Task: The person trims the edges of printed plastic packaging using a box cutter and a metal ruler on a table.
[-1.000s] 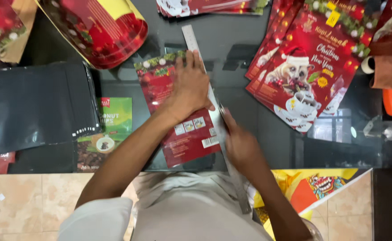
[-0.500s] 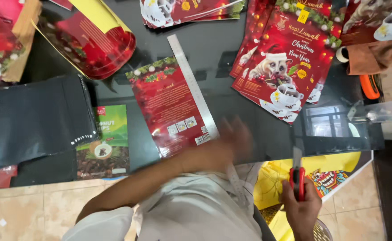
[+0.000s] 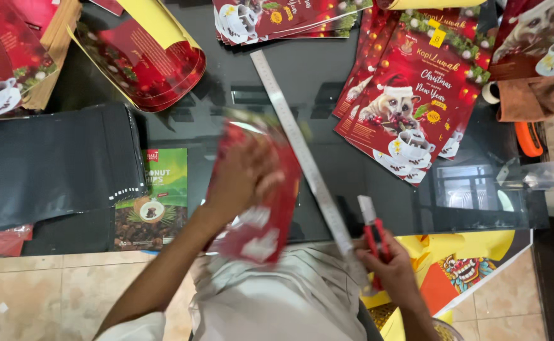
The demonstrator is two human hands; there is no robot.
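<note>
Left hand (image 3: pixel 242 173) lies with its fingers curled over a red printed paper sheet (image 3: pixel 261 196), gripping it; the sheet is blurred and lifted off the dark glass tabletop (image 3: pixel 327 76), tilted, its lower end over the person's pale grey shirt (image 3: pixel 277 297). Right hand (image 3: pixel 393 271) is closed around a red-handled utility knife (image 3: pixel 371 230), whose grey blade end points away from the body, just right of a long steel ruler (image 3: pixel 302 151). That ruler runs diagonally across the glass from the upper middle down to the right hand, and the sheet's right edge sits against or just over it; I cannot tell which.

Right of the ruler a fanned stack of red holiday-themed flyers (image 3: pixel 416 107) lies flat, showing an animal in a red cap above white cups. A pile of black flat pouches (image 3: pixel 49 164) rests at the left, beside a green and brown snack packet (image 3: pixel 157 196). Curled red and yellow sheets (image 3: pixel 144 57) sit at the upper left. An orange-handled tool (image 3: pixel 528 139) lies at the far right, near a brown cloth (image 3: pixel 532 98).
</note>
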